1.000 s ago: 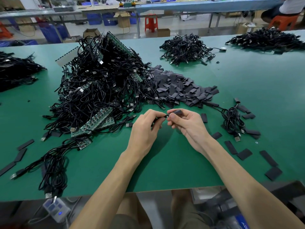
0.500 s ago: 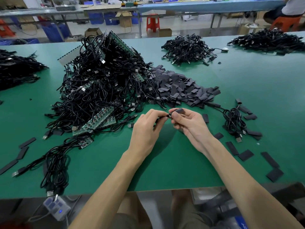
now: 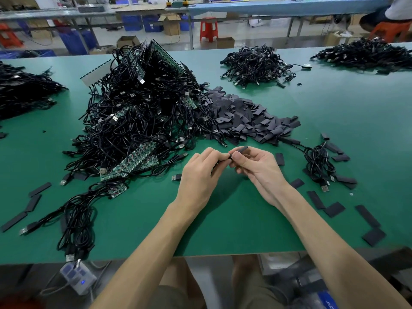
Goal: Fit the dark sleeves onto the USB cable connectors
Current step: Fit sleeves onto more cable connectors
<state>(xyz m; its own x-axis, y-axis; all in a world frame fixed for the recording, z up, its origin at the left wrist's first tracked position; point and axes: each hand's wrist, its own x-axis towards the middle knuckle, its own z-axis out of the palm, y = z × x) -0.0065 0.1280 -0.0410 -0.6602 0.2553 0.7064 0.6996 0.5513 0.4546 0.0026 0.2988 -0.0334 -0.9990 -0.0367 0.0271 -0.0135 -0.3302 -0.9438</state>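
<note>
My two hands meet just above the worktop point(image 3: 223, 221), fingertip to fingertip. My right hand point(image 3: 259, 169) pinches one dark sleeve point(image 3: 242, 149) between thumb and forefinger. The sleeve's free end sticks out past those fingers point(image 3: 240, 156), up and away to the right. The mouth I need sits at the pinch, turned toward the left hand.

My left hand point(image 3: 199, 177) is curled round the cable point(image 3: 219, 163), of which I see only a short dark stretch under the knuckles. The connector is hidden behind the left fingertips, so I cannot tell whether it has entered the sleeve yet.

The next move, as I judge it, hangs on one alignment. The sleeve's long axis runs from lower left to upper right, and the cable end comes in from the left, roughly along that line. The sleeve lies just right of the left fingertips, touching or nearly so.

The left hand is nearer the plug, so I would have it push along the axis. The right hand would hold the sleeve steady, lightly enough not to flatten the mouth.

Spare sleeves point(image 3: 245, 117) are heaped beyond the fingers, beside the big cable tangle point(image 3: 142, 108) beyond the left hand.
</note>
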